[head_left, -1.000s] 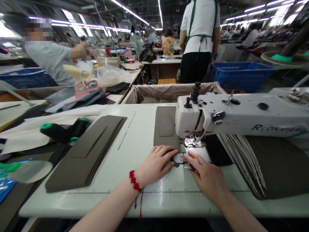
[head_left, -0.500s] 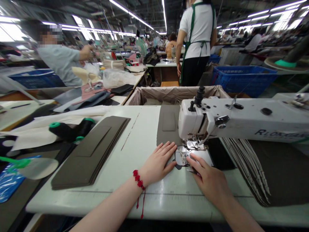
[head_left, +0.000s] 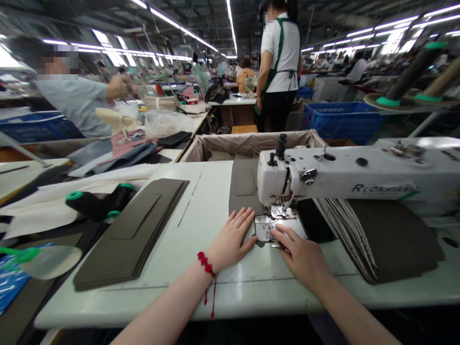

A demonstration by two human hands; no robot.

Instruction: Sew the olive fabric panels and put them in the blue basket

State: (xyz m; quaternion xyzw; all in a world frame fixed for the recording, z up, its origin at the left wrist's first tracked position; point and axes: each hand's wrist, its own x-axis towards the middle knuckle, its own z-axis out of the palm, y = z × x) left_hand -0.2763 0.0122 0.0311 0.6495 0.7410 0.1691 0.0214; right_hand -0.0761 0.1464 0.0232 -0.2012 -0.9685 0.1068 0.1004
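My left hand (head_left: 232,235) lies flat with its fingers apart on a taupe leather panel (head_left: 241,189), which has a stitched pocket shape and runs under the sewing machine head (head_left: 287,177). A red beaded bracelet circles that wrist. My right hand (head_left: 300,251) rests beside the steel needle plate (head_left: 283,225), its fingers curled on a small metal tool (head_left: 276,246). The presser foot (head_left: 282,213) sits just beyond both hands. A stack of taupe panels (head_left: 132,232) lies to my left on the white table (head_left: 201,211), and a dark stack with pale edges (head_left: 388,239) lies to my right.
Black thread cones with green ends (head_left: 100,203) lie left of the stack. A fabric-lined bin (head_left: 251,146) stands behind the table, beyond it a blue crate (head_left: 341,120). One co-worker (head_left: 278,67) stands at the back, and another (head_left: 77,103) works at the left.
The whole view has shifted slightly left and up. My hands sit a little farther forward by the needle plate. The standing co-worker has moved left in the picture.
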